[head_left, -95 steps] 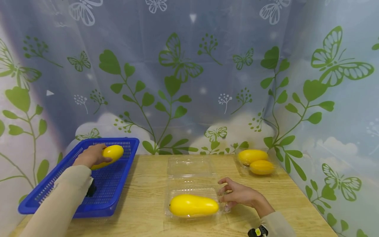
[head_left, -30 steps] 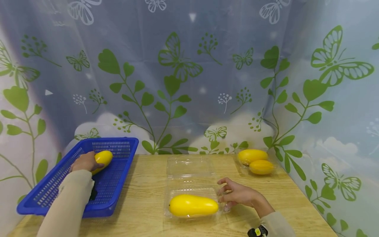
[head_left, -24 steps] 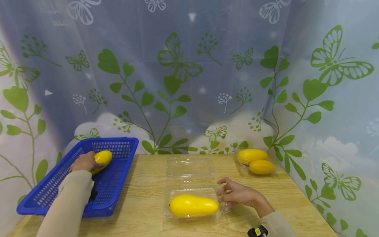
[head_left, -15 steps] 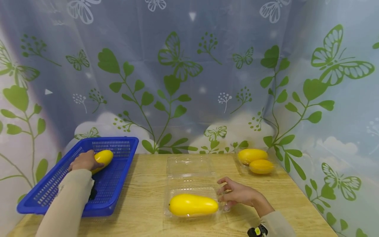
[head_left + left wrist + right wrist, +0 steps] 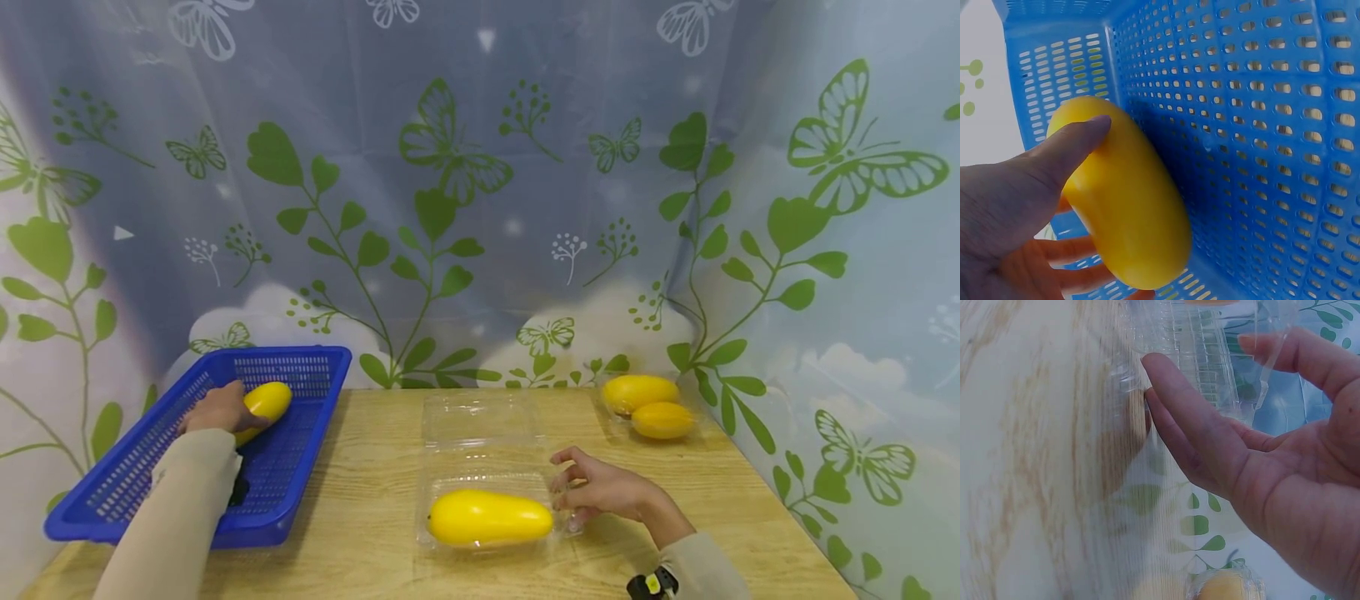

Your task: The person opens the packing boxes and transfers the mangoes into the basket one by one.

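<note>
Yellow mango point(image 5: 264, 401) gripped by left hand point(image 5: 217, 409); right hand point(image 5: 600, 490) steadies clamshell point(image 5: 487, 483).

Butterfly-printed curtain point(image 5: 480, 208) hangs behind wooden table point(image 5: 375, 467).

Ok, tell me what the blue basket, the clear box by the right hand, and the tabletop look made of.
Blue basket: rigid moulded plastic, judging by its even grid of slots and uniform colour. Clear box: thin transparent plastic, ribbed and glossy, with the wood showing through. Tabletop: pale wood grain, matt; solid wood or laminate cannot be told.
</note>
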The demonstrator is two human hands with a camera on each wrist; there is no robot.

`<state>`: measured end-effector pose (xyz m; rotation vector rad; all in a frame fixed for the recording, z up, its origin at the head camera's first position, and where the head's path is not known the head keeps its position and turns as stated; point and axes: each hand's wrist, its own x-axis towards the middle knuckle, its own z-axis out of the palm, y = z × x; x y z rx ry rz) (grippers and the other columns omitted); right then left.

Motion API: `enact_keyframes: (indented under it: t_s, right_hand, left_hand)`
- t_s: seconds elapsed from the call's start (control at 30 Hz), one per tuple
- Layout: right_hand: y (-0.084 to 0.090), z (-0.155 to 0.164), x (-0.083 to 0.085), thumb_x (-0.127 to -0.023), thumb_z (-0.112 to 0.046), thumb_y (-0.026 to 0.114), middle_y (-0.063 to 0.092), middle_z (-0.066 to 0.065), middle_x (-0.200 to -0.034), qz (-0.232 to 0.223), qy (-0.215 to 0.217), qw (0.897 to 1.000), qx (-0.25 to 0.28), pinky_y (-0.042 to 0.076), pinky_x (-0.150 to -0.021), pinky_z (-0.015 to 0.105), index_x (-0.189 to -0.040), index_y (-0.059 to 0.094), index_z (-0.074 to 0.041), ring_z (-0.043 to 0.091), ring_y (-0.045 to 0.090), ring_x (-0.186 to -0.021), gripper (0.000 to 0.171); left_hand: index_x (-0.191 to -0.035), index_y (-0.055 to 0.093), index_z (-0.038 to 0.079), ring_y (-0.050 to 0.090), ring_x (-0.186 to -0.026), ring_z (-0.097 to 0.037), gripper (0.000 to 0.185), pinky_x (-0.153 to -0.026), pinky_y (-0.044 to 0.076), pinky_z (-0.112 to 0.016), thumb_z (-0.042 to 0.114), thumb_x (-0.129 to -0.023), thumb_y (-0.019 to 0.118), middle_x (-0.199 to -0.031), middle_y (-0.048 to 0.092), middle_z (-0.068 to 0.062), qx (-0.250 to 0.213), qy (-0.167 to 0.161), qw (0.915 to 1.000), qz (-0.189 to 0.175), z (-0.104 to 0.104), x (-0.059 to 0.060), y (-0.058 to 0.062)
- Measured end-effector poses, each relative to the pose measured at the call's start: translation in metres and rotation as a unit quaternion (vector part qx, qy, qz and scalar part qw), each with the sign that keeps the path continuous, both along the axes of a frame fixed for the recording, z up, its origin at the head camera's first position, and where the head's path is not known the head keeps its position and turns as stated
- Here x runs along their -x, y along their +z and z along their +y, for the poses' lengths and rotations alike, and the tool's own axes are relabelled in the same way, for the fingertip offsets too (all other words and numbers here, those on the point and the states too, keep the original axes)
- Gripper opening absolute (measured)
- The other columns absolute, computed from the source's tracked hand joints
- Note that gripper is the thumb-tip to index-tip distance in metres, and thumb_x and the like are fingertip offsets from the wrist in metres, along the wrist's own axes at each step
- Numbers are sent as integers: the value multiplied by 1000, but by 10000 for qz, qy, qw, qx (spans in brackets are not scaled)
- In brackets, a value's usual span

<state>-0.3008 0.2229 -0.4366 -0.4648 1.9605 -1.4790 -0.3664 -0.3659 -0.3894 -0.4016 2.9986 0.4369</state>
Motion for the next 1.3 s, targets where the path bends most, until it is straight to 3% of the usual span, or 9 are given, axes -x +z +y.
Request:
enact_keyframes:
  t_s: [0.37,0.67,1.03,1.3]
  right_hand:
    - [1,-1,0,-102,-10,60,51,27,-134,43,-29,10000,-35,62,-74,32,-152,20,4,23,69,-96,66]
    - [2,-1,0,-101,-10,62,53,25,-132,78,-58,9999,-59,62,-74,32,-151,21,5,23,68,-97,66]
    - [1,-1,-1,-101,-10,61,52,28,-133,78,-23,10000,-24,62,-74,32,-151,21,4,23,68,-99,66]
    - [-1,0,1,-101,-11,61,53,26,-132,89,-26,9999,-98,62,-75,31,-151,21,5,23,68,-101,66]
  left_hand:
    - [-146,28,-15,43,-125,-66,102,-99,37,-85,44,-84,83,-143,37,-47,-75,9,9997,-217,2,-5,4]
    - [-146,30,-17,50,-116,-55,101,-102,46,-69,45,-85,82,-141,40,-46,-192,-123,9995,-219,8,-8,6]
    - [-154,20,-16,32,-138,-63,107,-113,36,-72,46,-89,78,-154,24,-45,-345,-241,9986,-311,15,-8,15]
    - [-151,24,-18,35,-137,-63,100,-112,37,-72,45,-92,75,-153,28,-45,-262,-508,9976,-380,22,-8,24]
